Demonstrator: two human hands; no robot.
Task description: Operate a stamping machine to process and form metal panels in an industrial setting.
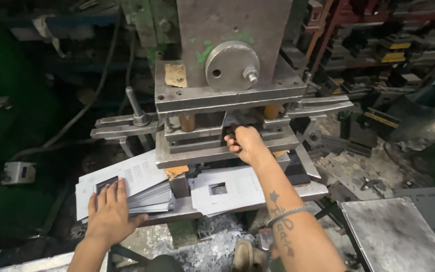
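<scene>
A heavy steel punch press (230, 75) stands in front of me, its die block (202, 146) at hand height. My left hand (109, 211) lies flat, fingers spread, on a stack of grey punched metal sheets (137, 176) at the left of the die. My right hand (245, 143) reaches into the die gap with its fingers curled; what they hold is hidden. A second pile of sheets with a square cut-out (227, 189) lies below the right forearm.
A bare metal plate (393, 234) rests at the lower right. Metal scrap (217, 247) litters the floor under the press beside my shoe (242, 254). Racks of dies (378, 50) stand at the back right. A grey switch box (18, 172) sits at the left.
</scene>
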